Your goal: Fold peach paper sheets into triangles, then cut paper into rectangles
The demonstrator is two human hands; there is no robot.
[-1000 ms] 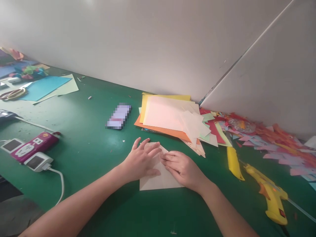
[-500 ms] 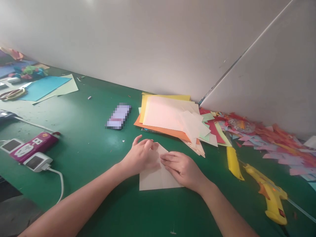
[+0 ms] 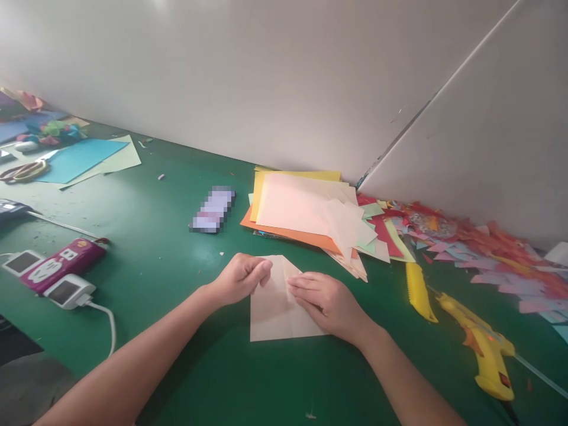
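Here a pale sheet [image 3: 271, 319] is spread on the green table [image 3: 199, 367], just on the near side of the paper stack [image 3: 293, 204], and a crease is seen running down from its top. Its right part is covered by the right hand [image 3: 327, 302]: fingers held straight and close together, palm down, laid flat on the paper. Over at the left, the left hand [image 3: 242, 278] is drawn in narrow, fingers curled under, thumb laid alongside, at the sheet's upper left edge; whether paper is pinched there cannot be told. Just left of the stack, a phone [image 3: 213, 210] is seen, its screen blurred into blocks. Well off to the stack's left, a purple power strip [image 3: 64, 264] is fitted with white adapters [image 3: 68, 291], and farther back on that side a blue sheet [image 3: 84, 160] is overlapped by scissors [image 3: 24, 170]. Right of the stack, coloured paper cuttings [image 3: 492, 251] are strewn along the wall [image 3: 222, 77]. Nearer than the stack and to its right, a yellow cutter [image 3: 418, 293] is laid beside a yellow glue gun [image 3: 488, 346].
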